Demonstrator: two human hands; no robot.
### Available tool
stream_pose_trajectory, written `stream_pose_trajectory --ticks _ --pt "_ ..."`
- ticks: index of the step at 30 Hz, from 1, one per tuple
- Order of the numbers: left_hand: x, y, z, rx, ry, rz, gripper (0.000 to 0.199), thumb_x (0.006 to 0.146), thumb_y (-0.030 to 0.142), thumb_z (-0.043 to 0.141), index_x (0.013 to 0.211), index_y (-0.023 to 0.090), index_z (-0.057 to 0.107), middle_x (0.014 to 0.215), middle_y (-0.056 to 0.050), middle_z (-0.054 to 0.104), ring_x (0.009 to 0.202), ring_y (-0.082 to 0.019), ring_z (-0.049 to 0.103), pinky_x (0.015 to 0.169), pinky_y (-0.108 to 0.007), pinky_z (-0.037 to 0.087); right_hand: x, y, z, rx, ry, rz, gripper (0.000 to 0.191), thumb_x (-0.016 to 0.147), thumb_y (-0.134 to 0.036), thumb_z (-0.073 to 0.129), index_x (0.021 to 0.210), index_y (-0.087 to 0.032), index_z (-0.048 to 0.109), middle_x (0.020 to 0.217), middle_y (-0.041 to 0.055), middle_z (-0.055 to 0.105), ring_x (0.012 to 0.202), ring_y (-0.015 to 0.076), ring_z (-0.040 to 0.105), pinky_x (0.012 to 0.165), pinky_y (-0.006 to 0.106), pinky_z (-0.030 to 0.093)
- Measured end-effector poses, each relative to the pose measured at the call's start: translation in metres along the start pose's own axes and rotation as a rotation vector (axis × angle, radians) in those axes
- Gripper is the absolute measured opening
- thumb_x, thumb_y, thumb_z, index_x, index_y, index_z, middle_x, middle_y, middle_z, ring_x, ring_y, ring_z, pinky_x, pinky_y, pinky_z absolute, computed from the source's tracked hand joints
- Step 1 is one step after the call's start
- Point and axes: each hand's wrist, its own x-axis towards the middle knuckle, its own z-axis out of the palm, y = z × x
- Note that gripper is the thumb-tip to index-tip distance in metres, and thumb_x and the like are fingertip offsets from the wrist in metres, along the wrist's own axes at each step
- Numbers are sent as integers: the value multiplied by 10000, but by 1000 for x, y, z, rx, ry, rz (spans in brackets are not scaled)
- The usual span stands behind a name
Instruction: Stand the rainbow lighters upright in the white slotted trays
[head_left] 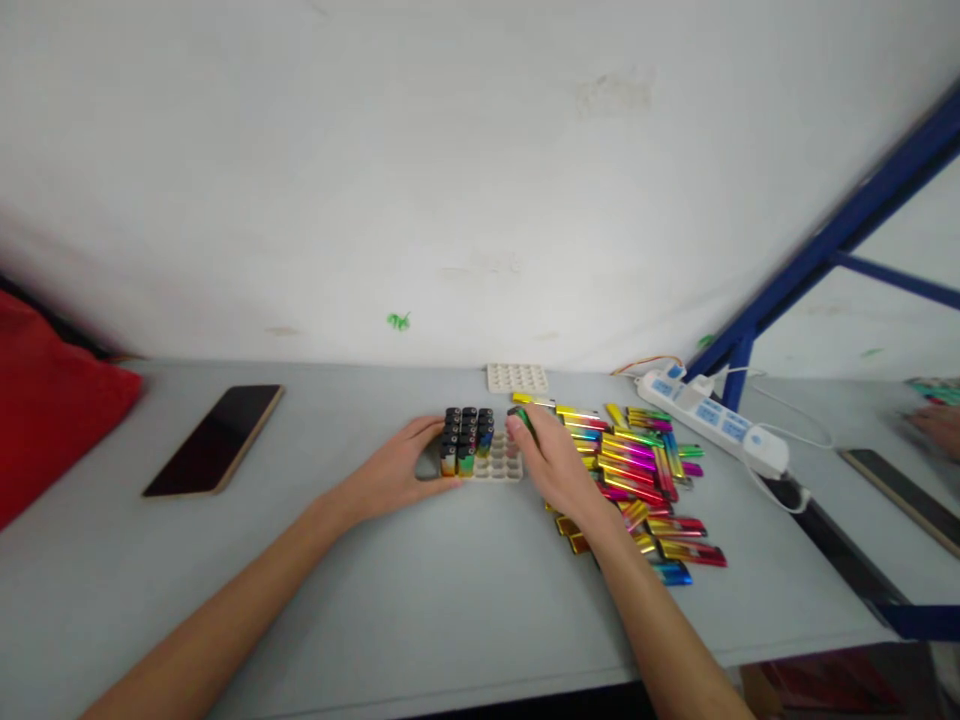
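A white tray with rows of holes (498,468) lies on the table, and its left part holds several upright lighters (467,430) with black tops. My left hand (401,462) grips the tray's left edge, thumb along the near side and fingers at the far side. Above the tray's right edge, my right hand (551,455) pinches a green lighter (523,418) with a dark top. Beside and partly behind that hand lies a loose heap of shiny coloured lighters (630,465), some hidden by the forearm.
A second white tray (517,378) lies by the wall. At left are a phone (217,440) and a red bag or cloth (52,400). A power strip (712,420) with cables and a blue metal frame (795,270) stand right. Another person's hand (937,428) shows beyond.
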Motion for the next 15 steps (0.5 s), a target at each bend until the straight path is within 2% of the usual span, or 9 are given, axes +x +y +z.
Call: stream_pose_trajectory --ticks 2,3,8,12,15 --pt "0 1 0 2 -3 15 804 1043 664 1014 1710 280 782 1802 -166 797 1673 -440 766 1483 -617 603 0 0 -4 -133 39 -128 412 1323 -576 566 1057 -295 709 1138 119 833 1142 327 798 1054 446 646" --pt "0 2 -1 1 -6 20 801 1051 660 1009 1718 281 777 1802 -166 797 1672 -437 767 1483 -614 603 1 0 -6 -182 52 -161 425 1321 -578 593 1034 -291 720 1140 122 831 1152 330 796 1068 448 643" --pt "-1 5 -2 -12 1 12 820 1059 689 997 1729 273 772 1815 -167 783 1676 -440 758 1489 -602 595 1 -2 -15 -164 -42 -80 606 1327 -685 596 855 -305 596 774 27 743 757 258 736 773 364 567" --pt "0 8 -3 -26 -12 1 835 1056 739 979 1718 269 782 1804 -166 790 1676 -442 755 1489 -599 592 0 -6 -18 -56 -173 -42 609 1305 -770 601 914 -305 633 843 57 861 815 276 831 796 351 582" --pt "1 10 -4 -26 -27 -30 839 1056 742 965 1717 258 785 1812 -172 784 1686 -453 748 1496 -609 583 0 -10 -16 -63 -268 -18 596 1289 -774 639 914 -312 627 838 52 846 799 278 807 785 349 547"
